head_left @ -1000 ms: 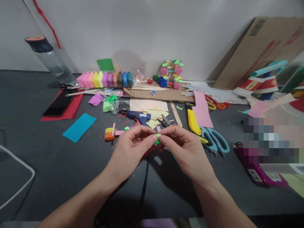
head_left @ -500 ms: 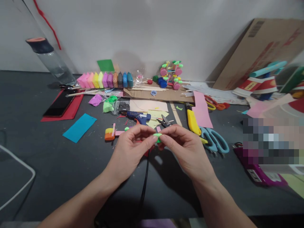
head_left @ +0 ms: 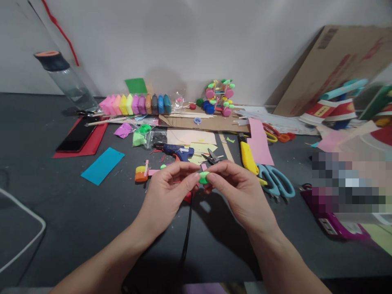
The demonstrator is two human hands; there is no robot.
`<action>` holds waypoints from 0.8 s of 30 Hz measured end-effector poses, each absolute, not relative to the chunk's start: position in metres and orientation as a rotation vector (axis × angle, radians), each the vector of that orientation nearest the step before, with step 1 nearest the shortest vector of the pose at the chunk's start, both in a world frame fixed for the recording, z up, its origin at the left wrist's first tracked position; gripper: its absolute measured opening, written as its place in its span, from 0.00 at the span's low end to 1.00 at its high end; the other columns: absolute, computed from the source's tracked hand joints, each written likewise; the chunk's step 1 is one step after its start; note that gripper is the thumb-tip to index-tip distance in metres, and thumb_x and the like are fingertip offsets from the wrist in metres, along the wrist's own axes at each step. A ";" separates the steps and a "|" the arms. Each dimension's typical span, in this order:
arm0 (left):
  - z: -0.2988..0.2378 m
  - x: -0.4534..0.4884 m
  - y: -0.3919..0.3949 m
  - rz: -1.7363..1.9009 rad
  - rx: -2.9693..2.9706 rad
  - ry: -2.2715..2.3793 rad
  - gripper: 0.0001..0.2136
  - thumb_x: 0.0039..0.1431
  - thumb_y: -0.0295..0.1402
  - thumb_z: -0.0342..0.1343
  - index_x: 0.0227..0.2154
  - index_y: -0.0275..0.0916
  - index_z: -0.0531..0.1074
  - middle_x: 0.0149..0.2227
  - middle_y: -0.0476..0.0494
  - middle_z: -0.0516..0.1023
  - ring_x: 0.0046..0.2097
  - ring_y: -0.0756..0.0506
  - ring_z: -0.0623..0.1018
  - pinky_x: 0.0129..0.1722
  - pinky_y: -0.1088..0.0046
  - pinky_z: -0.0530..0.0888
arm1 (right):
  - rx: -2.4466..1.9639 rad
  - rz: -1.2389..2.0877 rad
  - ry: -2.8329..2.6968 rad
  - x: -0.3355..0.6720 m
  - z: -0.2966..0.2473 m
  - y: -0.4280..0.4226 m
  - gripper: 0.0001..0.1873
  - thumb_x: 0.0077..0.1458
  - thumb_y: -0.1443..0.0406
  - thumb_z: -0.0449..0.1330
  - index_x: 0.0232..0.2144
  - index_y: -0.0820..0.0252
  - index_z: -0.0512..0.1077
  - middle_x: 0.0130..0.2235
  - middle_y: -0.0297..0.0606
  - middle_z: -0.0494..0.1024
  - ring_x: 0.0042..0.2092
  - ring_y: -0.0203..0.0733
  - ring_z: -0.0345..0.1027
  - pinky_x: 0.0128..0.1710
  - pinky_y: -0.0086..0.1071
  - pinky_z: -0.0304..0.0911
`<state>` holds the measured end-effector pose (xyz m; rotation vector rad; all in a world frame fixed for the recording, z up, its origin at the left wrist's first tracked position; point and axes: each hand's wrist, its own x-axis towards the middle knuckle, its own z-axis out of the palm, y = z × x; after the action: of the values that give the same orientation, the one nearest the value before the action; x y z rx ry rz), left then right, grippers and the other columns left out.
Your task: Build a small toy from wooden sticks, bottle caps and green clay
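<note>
A small bright green piece of modelling clay [head_left: 203,177] is pinched between my two hands above the dark table. My left hand [head_left: 171,185] grips its left side with thumb and fingers, and my right hand [head_left: 237,183] grips its right side. Just beyond the fingers lie a blue glue gun [head_left: 180,151] and open dark-bladed scissors [head_left: 212,156]. Left of my left hand sits an orange and yellow round clay piece [head_left: 141,174] with a pink strip. Something red under my hands is mostly hidden.
Behind stand a row of coloured clay packs [head_left: 134,104] and a clay-and-stick model [head_left: 221,98]. To the right are a yellow cutter [head_left: 249,157], blue-handled scissors [head_left: 277,181] and a purple packet [head_left: 343,228]. A phone [head_left: 76,134] and bottle [head_left: 65,81] are at left.
The green clay has turned slightly between my fingertips and shows a rounder, fuller face. Both hands stay in nearly the same place.
</note>
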<state>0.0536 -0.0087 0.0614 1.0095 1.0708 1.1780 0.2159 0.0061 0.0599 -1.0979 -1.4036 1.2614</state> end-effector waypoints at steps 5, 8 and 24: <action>0.060 0.053 -0.008 1.187 1.027 1.067 0.04 0.55 0.34 0.66 0.31 0.39 0.79 0.30 0.51 0.82 0.33 0.51 0.80 0.36 0.78 0.75 | -1.111 1.258 -1.397 0.215 0.060 0.006 0.07 0.55 0.60 0.66 0.32 0.57 0.77 0.28 0.31 0.78 0.28 0.34 0.72 0.31 0.28 0.69; 0.061 0.053 -0.008 1.202 0.997 1.083 0.07 0.54 0.36 0.67 0.31 0.39 0.79 0.30 0.50 0.82 0.32 0.50 0.80 0.34 0.77 0.75 | -1.116 1.249 -1.401 0.215 0.059 0.006 0.07 0.55 0.60 0.66 0.33 0.57 0.77 0.29 0.32 0.78 0.29 0.34 0.72 0.31 0.29 0.69; 0.053 0.053 -0.005 1.136 0.750 0.937 0.12 0.49 0.37 0.70 0.33 0.37 0.77 0.27 0.51 0.78 0.29 0.52 0.77 0.31 0.77 0.76 | -1.079 1.136 -1.513 0.217 0.056 0.001 0.09 0.57 0.63 0.66 0.42 0.50 0.79 0.39 0.33 0.80 0.37 0.36 0.74 0.39 0.31 0.71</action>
<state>0.0532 -0.0052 0.0532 0.7496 0.9365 1.1359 0.2166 0.0014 0.0564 -1.0790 -1.5133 1.1362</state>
